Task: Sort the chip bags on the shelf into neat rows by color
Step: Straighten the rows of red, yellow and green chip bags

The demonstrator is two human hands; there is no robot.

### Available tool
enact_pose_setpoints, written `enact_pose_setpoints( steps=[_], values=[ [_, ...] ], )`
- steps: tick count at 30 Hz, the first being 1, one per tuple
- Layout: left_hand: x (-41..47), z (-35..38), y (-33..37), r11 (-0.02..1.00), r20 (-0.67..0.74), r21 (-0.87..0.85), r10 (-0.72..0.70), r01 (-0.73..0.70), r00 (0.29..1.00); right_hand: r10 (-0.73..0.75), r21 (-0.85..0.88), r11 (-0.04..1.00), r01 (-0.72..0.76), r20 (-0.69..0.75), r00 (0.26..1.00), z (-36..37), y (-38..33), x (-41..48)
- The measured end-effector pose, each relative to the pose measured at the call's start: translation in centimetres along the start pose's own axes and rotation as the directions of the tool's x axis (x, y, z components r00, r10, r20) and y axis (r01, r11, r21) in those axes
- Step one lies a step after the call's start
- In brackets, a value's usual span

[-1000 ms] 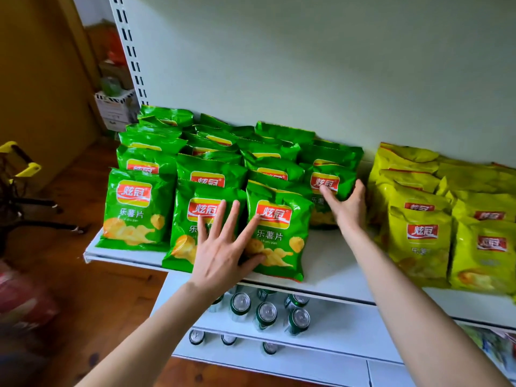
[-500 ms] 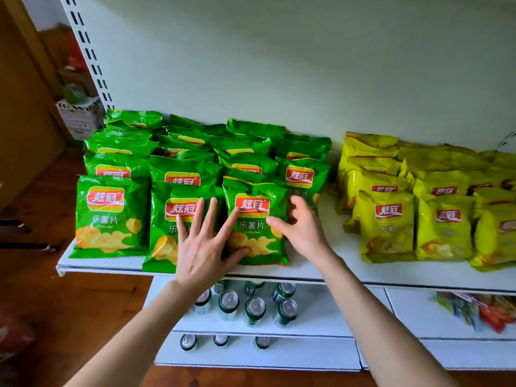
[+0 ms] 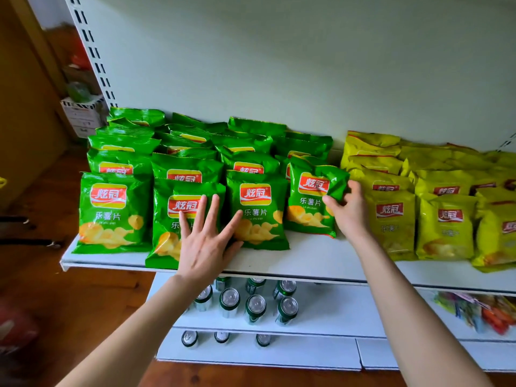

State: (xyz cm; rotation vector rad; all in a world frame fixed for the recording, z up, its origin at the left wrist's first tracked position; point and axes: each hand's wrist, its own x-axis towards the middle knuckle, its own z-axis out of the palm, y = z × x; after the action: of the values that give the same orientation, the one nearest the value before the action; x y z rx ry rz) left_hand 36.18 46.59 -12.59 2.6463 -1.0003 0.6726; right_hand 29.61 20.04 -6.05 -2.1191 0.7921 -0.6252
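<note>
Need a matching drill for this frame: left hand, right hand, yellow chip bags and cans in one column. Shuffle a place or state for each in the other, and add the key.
1. left hand
2. right hand
3. yellow chip bags
4. cans

A. stand on the lower shelf
B. grips the right edge of the rightmost front green bag
C. fill the right part of the upper shelf
D. lies flat, fingers spread, over the two middle front green bags

Pairs: 1-D, 2-B, 3-C, 4-A
</note>
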Motion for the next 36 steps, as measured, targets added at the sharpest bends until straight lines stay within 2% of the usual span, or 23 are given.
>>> enact_pose_setpoints(
  steps=[5, 7, 9, 10, 12, 17, 19, 23, 31, 33, 35, 36],
  values=[
    [0.0, 0.2, -0.1, 1.000, -0.003, 0.003, -0.001, 0.001, 1.000, -0.038, -0.099, 0.994, 0.036, -0.013, 0.999, 2.0, -1.1, 0.3],
    [0.0, 0.2, -0.1, 1.000, 0.004, 0.005, -0.004, 0.004, 1.000, -0.156, -0.160, 0.977, 0.143, -0.067, 0.986, 1.8, -1.2, -0.4],
    [0.0, 0.2, -0.1, 1.000, 0.007, -0.002, -0.004, 0.005, 1.000, -0.357, -0.287, 0.901, 0.324, -0.068, 0.932, 1.6, -0.7, -1.2],
    [-0.1, 0.2, -0.1, 1.000, 0.008, -0.007, -0.005, 0.005, 1.000, -0.459, -0.368, 0.832, 0.415, -0.038, 0.888, 1.7, -0.2, -1.4],
    [-0.1, 0.3, -0.2, 1.000, 0.014, -0.012, -0.004, 0.004, 1.000, -0.532, -0.484, 0.725, 0.490, 0.059, 0.845, 1.8, 0.6, -1.2],
    [-0.1, 0.4, -0.3, 1.000, 0.028, -0.002, 0.001, -0.001, 1.000, -0.434, -0.648, 0.553, 0.524, 0.314, 0.845, 2.0, 0.4, -0.9],
    [-0.1, 0.4, -0.3, 1.000, 0.035, 0.002, 0.005, -0.005, 0.999, -0.344, -0.653, 0.559, 0.511, 0.377, 0.860, 2.4, 0.3, -0.5],
    [-0.1, 0.1, -0.2, 0.999, 0.022, -0.037, -0.004, 0.005, 1.000, -0.309, -0.632, 0.607, 0.482, 0.371, 0.876, 2.6, -0.8, -0.1],
    [-0.6, -1.2, -0.7, 0.954, -0.085, -0.299, -0.041, 0.014, 0.996, -0.287, -0.586, 0.696, 0.414, 0.301, 0.909, 1.1, -1.8, -1.4],
    [-0.9, -1.7, -1.2, 0.932, -0.105, -0.363, -0.024, -0.016, 0.994, -0.307, -0.510, 0.776, 0.372, 0.210, 0.928, 1.2, -3.0, -2.5],
    [-1.0, -2.3, -2.0, 0.909, -0.115, -0.414, -0.005, -0.044, 0.993, -0.378, -0.334, 0.859, 0.388, 0.097, 0.921, 2.4, -4.9, -4.2],
    [-1.1, -2.7, -2.4, 0.901, -0.121, -0.430, 0.007, -0.059, 0.993, -0.390, -0.250, 0.882, 0.398, 0.086, 0.917, 3.2, -5.9, -5.2]
  ],
)
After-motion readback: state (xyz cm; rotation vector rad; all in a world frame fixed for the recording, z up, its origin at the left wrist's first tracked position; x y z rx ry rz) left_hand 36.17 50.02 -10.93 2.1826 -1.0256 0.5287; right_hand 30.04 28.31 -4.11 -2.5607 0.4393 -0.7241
